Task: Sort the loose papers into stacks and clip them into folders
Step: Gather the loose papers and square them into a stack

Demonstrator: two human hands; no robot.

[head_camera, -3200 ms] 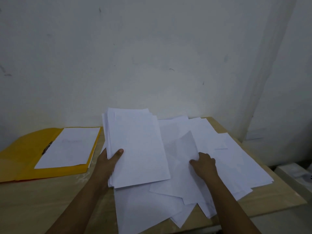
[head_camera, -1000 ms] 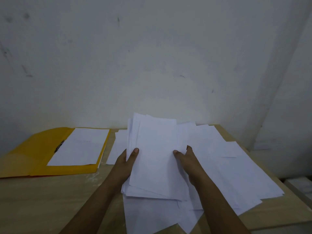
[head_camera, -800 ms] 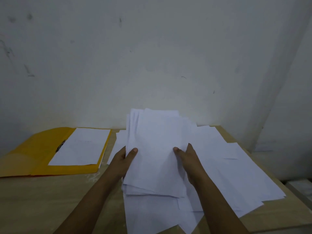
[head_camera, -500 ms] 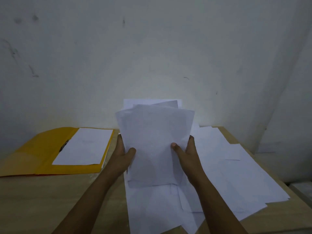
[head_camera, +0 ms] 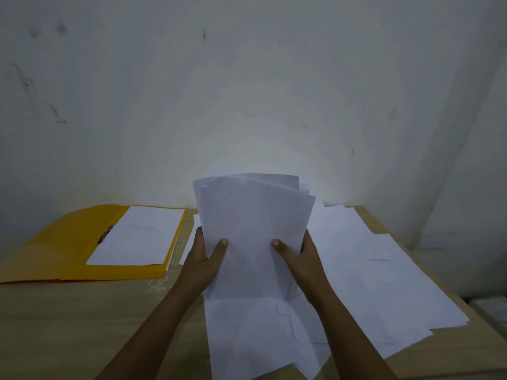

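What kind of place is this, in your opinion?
Probably a plain office or filing corner. A wooden table against a bare white wall holds an open yellow folder with clipped sheets, and both hands grip a paper stack above loose papers.

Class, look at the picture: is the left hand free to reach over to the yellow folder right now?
Probably not yet. The left hand grips the upright paper stack together with the right hand; the table path to the yellow folder looks clear otherwise.

dim, bluish | bright patch on wall (head_camera: 247,149) centre | edges bowed | soft focus
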